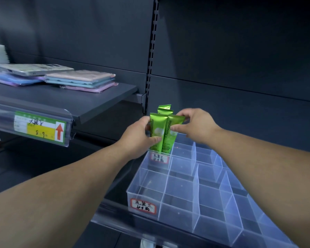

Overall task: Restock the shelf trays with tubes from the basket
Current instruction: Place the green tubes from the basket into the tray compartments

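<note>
Several green tubes [166, 128] marked "Chamomile" stand upright in the back-left compartment of a clear plastic divided tray [183, 190] on the lower shelf. My left hand [139, 136] grips the front tubes from the left, thumb across their lower part. My right hand [193, 125] holds the same bunch from the right, fingers over the tops. Two more tube tops show behind the front pair. The other compartments hold nothing. The basket is out of view.
A red-bordered handwritten label [143, 205] sits on the tray's front left corner, and another [158, 157] below the tubes. Up left, a dark shelf [89, 101] carries flat pastel packets [82, 80] and a price tag [40, 128]. A slotted upright [150, 56] divides the back panels.
</note>
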The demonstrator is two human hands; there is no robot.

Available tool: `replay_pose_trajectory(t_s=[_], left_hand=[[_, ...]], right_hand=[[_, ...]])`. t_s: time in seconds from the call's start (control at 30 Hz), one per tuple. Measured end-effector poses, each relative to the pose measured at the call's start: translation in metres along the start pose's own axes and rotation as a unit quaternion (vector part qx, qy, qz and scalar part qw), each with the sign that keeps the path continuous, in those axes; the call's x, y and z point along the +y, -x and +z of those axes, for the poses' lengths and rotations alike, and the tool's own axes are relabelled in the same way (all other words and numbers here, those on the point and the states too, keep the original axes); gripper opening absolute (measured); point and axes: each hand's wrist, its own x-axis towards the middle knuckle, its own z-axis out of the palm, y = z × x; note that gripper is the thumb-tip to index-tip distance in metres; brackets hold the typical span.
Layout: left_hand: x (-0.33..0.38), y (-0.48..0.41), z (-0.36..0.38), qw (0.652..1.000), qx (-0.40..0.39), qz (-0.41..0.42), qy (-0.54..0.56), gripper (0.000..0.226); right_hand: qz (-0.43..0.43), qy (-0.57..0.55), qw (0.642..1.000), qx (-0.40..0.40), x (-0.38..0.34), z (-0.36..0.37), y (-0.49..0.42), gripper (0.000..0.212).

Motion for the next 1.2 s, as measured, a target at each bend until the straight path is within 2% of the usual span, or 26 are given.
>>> replay_pose_trajectory(t_s=[0.1,0.27,0.4,0.53,0.83,0.97,1.2], left_hand=[[0.0,0.003,0.0,1.0,-0.003,-0.003,-0.021,0.042],[-0.001,0.004,0.001,0.999,-0.004,-0.001,-0.033,0.043],[-0.003,0.005,0.002,0.999,-0.008,-0.002,-0.036,0.04],[-0.006,0.005,0.003,0.999,-0.005,0.001,-0.033,0.042],[-0.01,0.001,0.007,0.999,-0.011,0.021,-0.039,0.052],[-0.018,-0.002,0.009,1.0,-0.023,0.006,-0.013,0.064],[-0.022,-0.006,0.01,0.999,-0.04,-0.008,0.029,0.079]], right_hand=[[0.038,-0.072,0.997,-0.009,0.003,0.008,0.001,0.011],[0.033,-0.075,0.997,0.0,0.0,0.013,0.001,0.012],[0.052,-0.119,0.991,-0.014,-0.004,0.018,0.003,0.016],[0.054,-0.11,0.992,-0.034,-0.007,0.023,0.005,0.007],[0.073,-0.081,0.992,-0.055,-0.001,0.036,0.008,0.023],[0.08,-0.055,0.994,-0.045,0.001,0.037,0.007,0.034],[0.078,-0.053,0.995,-0.017,0.002,0.034,0.011,0.034]])
